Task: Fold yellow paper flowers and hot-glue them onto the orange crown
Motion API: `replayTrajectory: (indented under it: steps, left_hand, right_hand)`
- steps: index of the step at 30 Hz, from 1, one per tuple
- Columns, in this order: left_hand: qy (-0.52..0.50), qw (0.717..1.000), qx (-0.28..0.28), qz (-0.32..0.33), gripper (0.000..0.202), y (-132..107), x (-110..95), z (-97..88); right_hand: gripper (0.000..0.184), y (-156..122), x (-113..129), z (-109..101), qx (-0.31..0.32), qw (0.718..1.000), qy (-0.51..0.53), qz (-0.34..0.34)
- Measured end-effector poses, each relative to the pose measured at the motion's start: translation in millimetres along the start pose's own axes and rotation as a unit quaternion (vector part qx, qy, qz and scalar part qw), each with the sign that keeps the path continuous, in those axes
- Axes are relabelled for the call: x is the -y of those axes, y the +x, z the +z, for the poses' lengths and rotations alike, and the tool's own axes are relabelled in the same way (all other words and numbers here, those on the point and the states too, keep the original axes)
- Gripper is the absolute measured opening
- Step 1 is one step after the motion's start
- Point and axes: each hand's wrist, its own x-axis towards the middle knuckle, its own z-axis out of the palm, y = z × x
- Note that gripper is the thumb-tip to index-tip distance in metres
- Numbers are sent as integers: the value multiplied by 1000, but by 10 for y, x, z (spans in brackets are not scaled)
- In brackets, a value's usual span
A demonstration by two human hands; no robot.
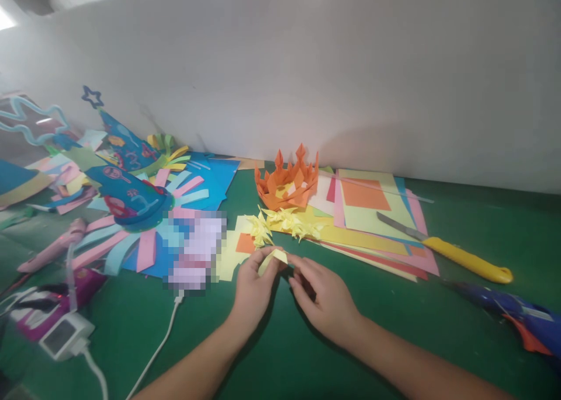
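Forearms (197, 371) flank the green bench (289, 365). Left hand (254, 283) pinches folded pale-yellow paper (279, 256) before spiky paper flowers (262, 232); right hand (326, 298) curls near its edge, contact unclear. Rightward, open room reaches the knife (467, 260).

I see pale yellow folded paper (279, 256), an orange crown (284, 197), a yellow knife handle (468, 260), a green table (491, 219).
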Motion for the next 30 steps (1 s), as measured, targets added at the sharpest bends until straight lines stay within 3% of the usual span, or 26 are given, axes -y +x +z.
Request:
replayTrajectory:
  steps: [8, 16, 30]
  left_hand:
    - [15, 1000, -12, -5, 27, 10, 35, -27]
    - [-33, 999, 6, -13, 29, 16, 5, 12]
    - [-75, 996, 25, -48, 33, -12, -12, 31]
  right_hand:
    - [32, -12, -4, 12, 8, 993, -105, -56]
    - [35, -23, 23, 20, 2, 996, -89, -22]
    - [32, -28, 16, 24, 2, 983, -153, -100]
